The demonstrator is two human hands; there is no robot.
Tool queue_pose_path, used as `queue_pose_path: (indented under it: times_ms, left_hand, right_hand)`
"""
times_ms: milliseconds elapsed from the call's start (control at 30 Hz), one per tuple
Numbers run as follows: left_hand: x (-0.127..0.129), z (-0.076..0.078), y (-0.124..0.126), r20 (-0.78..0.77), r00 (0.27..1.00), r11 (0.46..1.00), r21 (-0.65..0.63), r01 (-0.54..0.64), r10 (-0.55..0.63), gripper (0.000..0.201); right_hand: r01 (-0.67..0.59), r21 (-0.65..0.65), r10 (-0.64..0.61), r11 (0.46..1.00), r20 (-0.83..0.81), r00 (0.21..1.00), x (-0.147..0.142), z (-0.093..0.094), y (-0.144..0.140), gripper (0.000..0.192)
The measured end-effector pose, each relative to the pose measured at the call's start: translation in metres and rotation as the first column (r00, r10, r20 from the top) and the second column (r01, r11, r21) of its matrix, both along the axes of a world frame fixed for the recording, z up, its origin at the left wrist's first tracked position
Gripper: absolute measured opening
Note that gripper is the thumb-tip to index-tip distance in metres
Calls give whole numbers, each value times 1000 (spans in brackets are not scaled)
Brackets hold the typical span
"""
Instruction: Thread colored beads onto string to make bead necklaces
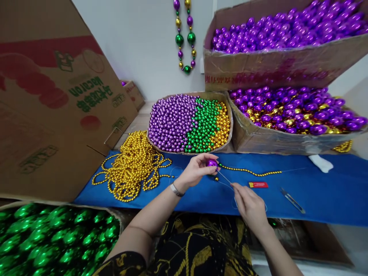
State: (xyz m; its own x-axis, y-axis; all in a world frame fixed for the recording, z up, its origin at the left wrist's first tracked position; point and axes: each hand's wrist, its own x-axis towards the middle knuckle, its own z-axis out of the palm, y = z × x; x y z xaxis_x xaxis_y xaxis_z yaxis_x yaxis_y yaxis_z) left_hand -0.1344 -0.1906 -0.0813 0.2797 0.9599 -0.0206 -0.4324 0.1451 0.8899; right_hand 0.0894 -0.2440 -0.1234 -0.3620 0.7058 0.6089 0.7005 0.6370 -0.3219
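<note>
My left hand (195, 170) pinches a large purple bead (212, 163) over the blue table cover (330, 188). A thin wire or needle (223, 177) runs from that bead down to my right hand (249, 203), whose fingers are closed on it. A short strand of small gold beads (253, 172) trails to the right from the purple bead, with a small green bead beside it. A watch sits on my left wrist.
A tangle of gold bead strands (133, 165) lies left. Behind stand a tray of purple, green and gold beads (189, 122) and two cartons of large purple beads (287, 111), (281, 27). Snips (292, 199), a red lighter (258, 184), green balls (57, 237).
</note>
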Motion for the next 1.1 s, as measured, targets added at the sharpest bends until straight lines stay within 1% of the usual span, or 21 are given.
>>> queue_pose_path:
  times_ms: [100,267,333,433,600,733,933,1100]
  left_hand:
    - [1,1,-2,59,998,998,-65,12,-9,36]
    - [1,0,-5,68,997,999,-47,-25,28,38]
    - [1,0,-4,84,996,998,-58,-25,30,40]
    - [0,0,-4,134,991,994,-111,-7,22,41]
    - [-3,-2,-3,170,985,990,-141,-8,32,42]
    - [-4,-1,-5,160,987,995,-99,-19,34,41]
    - [-4,2,-9,124,992,1000,2,15,-15,43]
    - [-4,-3,-10,98,995,999,46,0,-5,42]
  right_hand:
    - [-43,-18,42,999,-48,998,-1,-1,0,25]
    - [5,24,-5,1000,-19,1000,-3,-4,1,24]
    - [-18,-1,18,1000,-59,998,-5,-5,1,23]
    - [-80,-67,71,995,-134,988,-9,-6,1,21]
    - [-82,-76,69,994,-160,985,-13,-8,3,22]
    - [-75,-87,60,993,-161,985,-14,-9,4,21]
    - [-85,-118,66,989,-161,985,-12,-11,2,23]
    - [-62,-35,59,997,-95,994,-8,-17,4,23]
